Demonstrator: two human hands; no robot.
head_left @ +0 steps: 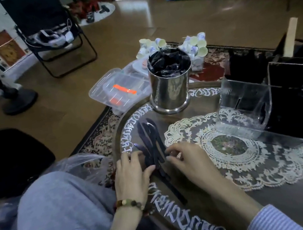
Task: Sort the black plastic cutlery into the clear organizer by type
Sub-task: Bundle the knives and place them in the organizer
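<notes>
A bundle of black plastic cutlery [149, 137] lies on the round table near its left edge, the pieces pointing away from me. My left hand [131, 175] rests against the bundle's left side, thumb touching the handles. My right hand [184, 159] touches the bundle from the right with its fingertips. Neither hand clearly grips a piece. The clear organizer [243, 107] stands at the right of the table, on a lace doily's far edge; what its compartments hold is hard to make out.
A steel cup [170, 89] stuffed with black packets stands behind the cutlery. Clear lidded boxes [120, 88] with an orange item sit at the back left. A black box [301, 93] is behind the organizer. A lace doily [239, 152] covers the table's middle. A plastic bag [87, 165] lies by my knee.
</notes>
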